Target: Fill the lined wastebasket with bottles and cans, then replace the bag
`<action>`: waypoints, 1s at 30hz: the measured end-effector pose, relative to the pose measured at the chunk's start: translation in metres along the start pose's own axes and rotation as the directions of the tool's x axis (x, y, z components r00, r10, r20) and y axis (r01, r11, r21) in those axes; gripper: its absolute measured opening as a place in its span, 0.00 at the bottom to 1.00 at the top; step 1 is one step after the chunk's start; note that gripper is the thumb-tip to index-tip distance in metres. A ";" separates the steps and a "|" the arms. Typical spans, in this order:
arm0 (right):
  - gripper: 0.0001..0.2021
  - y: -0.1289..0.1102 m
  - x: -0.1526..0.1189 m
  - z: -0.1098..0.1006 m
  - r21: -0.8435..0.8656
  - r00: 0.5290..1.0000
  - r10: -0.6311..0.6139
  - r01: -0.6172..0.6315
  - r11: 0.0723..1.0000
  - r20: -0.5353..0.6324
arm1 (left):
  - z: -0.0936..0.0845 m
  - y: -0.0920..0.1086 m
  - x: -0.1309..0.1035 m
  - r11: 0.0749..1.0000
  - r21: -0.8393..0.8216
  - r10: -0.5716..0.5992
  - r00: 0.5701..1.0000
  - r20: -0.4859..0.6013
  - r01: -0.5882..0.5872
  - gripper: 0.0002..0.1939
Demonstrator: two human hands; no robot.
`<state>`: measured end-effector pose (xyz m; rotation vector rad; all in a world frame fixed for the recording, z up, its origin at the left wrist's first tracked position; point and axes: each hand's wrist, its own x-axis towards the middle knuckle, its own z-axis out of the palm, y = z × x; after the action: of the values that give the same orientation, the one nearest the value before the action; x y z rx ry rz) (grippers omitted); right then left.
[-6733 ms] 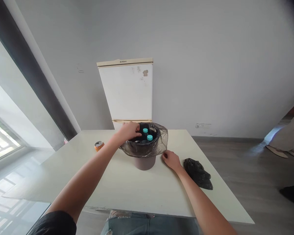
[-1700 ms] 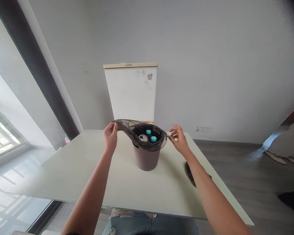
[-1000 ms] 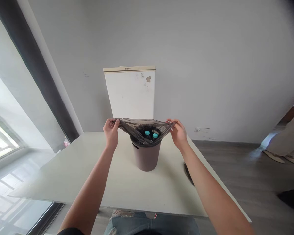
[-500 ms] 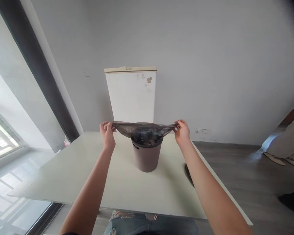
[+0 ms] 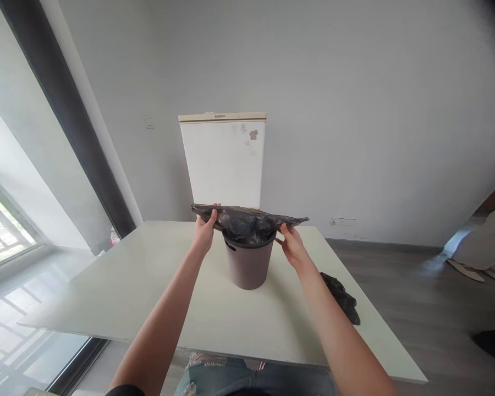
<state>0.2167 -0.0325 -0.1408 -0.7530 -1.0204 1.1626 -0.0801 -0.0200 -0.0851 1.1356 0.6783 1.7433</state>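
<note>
A mauve-grey trash can [image 5: 251, 267] with a dark rim stands upright on the pale table. Inside its mouth sits a black garbage bag [image 5: 247, 224], its upper part spread wide above the rim. My left hand [image 5: 205, 228] pinches the bag's left side, thumb in front and fingers behind. On the other side my right hand [image 5: 292, 246] grips the bag near the rim, some fingers reaching beside the can. The bag's right corner sticks out past that hand. A second crumpled black bag [image 5: 341, 297] lies by my right forearm.
The light-coloured table [image 5: 148, 291] ends close to my legs. Behind it a white refrigerator [image 5: 225, 159] stands against the grey wall. At the far right a person's trouser leg and shoes [image 5: 466, 269] show on the floor.
Both hands have moved inward from the bag's outer corners towards the can's rim. The bag's upper edge is less stretched. More of the crumpled bag on the right shows.
</note>
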 end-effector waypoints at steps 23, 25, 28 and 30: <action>0.11 -0.081 0.046 0.089 0.053 0.947 0.032 -0.052 0.997 0.321 | 0.066 0.017 0.010 0.998 0.065 -0.023 0.958 0.286 0.005 0.19; 0.12 -0.081 0.047 0.092 0.001 0.932 0.052 -0.056 0.998 0.358 | 0.069 0.019 0.008 0.968 0.229 0.023 0.944 0.329 -0.104 0.20; 0.11 -0.075 0.046 0.095 -0.060 0.932 0.033 -0.012 0.998 0.360 | 0.071 0.019 0.007 0.921 0.345 0.058 0.936 0.346 -0.184 0.18; 0.14 -0.071 0.045 0.095 -0.073 0.941 0.000 0.027 0.997 0.339 | 0.070 0.017 0.006 0.929 0.324 0.060 0.938 0.341 -0.177 0.18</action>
<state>0.1580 -0.0094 -0.0303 -0.6143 -1.3614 1.2746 -0.0246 -0.0243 -0.0390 1.7018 0.7429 1.5143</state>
